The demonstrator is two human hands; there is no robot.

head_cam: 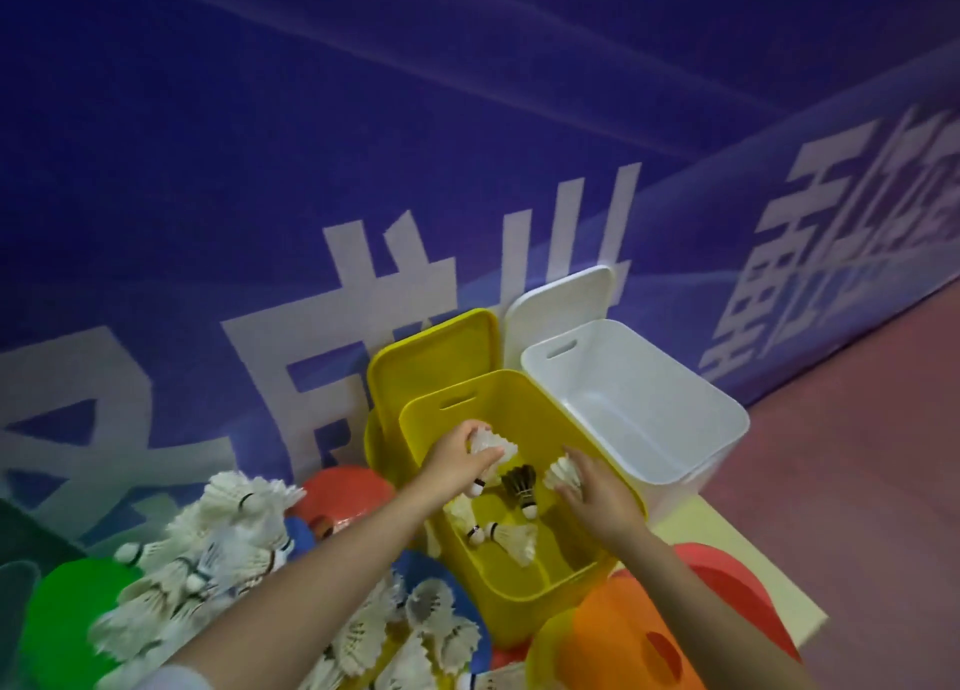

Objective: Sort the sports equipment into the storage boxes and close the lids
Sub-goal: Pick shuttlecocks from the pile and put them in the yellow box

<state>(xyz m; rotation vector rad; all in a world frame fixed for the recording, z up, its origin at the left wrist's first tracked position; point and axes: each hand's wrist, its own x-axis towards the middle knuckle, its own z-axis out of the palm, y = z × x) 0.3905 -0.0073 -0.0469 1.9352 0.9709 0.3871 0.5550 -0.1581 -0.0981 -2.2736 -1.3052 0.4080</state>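
Clearly left hand [457, 461] grips white shuttlecocks [491, 442] over yellow box [524, 604]; right hand [597, 497] fingers' grip unclear.

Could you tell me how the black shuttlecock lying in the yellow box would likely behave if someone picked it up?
The black shuttlecock looks very light for its size: mostly a thin feather skirt on a small cork. The skirt probably crushes or bends easily, so gripping near the cork seems safer. If pushed along the yellow box floor, it would likely roll in a curve, since the skirt is wider than the cork.

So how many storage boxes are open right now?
2: the yellow box under both hands, shuttlecocks inside, and the white box beside it, nothing visible inside. Both lids lean on the wall behind.
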